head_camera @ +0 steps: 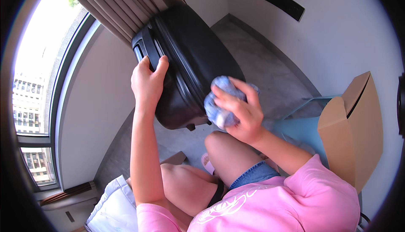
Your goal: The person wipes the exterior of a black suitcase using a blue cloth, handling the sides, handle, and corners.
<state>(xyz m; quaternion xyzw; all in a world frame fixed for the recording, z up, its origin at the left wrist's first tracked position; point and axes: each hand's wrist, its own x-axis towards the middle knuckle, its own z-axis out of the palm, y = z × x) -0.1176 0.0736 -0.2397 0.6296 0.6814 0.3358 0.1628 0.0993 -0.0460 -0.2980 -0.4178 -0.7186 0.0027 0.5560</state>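
A black suitcase stands tilted before me, its handle side towards the window. My left hand grips the suitcase by its handle, the thumb and a finger showing around it. In my right hand is a crumpled blue-and-white cloth, held just beside the lower right of the suitcase. Whether the cloth touches the shell I cannot tell. Small black feet show at the suitcase's lower end, above my knees.
An open cardboard box is at the right, beside a light-blue object. Grey-beige curtains hang behind the suitcase, next to the window. A pale fabric item lies at lower left. A white wall with a black strip bounds the right.
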